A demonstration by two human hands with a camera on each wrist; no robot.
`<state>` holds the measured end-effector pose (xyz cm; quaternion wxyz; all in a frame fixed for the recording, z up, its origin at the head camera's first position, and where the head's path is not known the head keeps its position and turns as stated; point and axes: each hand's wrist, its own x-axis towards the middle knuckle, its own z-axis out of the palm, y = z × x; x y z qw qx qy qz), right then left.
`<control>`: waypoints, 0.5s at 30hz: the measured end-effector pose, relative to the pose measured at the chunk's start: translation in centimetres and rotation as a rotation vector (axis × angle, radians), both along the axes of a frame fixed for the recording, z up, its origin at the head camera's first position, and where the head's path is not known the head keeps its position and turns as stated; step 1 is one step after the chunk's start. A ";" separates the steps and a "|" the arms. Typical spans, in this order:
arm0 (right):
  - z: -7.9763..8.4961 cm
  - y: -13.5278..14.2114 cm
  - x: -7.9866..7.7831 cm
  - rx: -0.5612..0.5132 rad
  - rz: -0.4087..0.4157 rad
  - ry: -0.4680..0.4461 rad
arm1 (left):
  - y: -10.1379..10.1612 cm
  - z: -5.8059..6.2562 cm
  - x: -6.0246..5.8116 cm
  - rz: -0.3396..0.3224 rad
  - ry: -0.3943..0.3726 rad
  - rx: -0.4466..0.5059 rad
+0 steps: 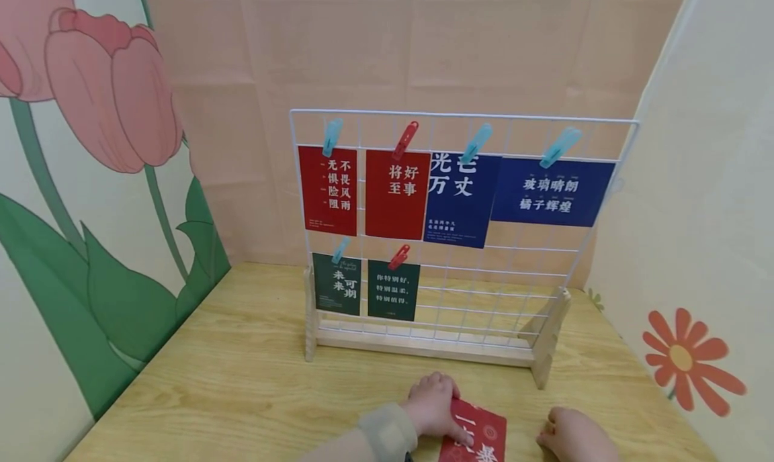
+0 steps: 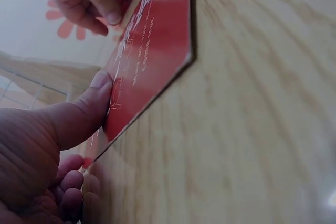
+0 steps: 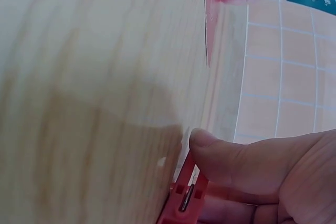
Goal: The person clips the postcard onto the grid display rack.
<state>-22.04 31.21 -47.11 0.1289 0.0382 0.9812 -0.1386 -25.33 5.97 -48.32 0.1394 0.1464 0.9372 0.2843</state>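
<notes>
My left hand [image 1: 431,406] pinches a red card [image 1: 484,422] with white characters at its edge, low in the head view. In the left wrist view the thumb lies on the card's face, and the curled fingers are partly hidden beneath its edge. To the right of the card, my right hand [image 1: 578,436] holds a red plastic clip [image 3: 184,203] with a metal spring, seen between thumb and fingers in the right wrist view. Both hands are low over the wooden table, in front of a white wire grid rack [image 1: 502,267].
The rack stands on a wooden base [image 1: 423,348]. Red cards [image 1: 396,213], blue cards [image 1: 462,207] and green cards [image 1: 393,291] hang on it from light-blue clips [image 1: 478,143] and red clips [image 1: 405,140]. Wood-grain tabletop [image 1: 242,375] surrounds the base; decorated walls enclose it.
</notes>
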 end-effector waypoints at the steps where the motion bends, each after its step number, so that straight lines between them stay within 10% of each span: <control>1: 0.0 0.0 0.0 -0.002 -0.002 -0.003 | 0.0 0.0 0.0 -0.002 0.003 0.000; 15: 0.1 0.0 0.1 0.012 0.015 0.010 | -0.2 -0.7 -0.2 0.021 -0.019 0.096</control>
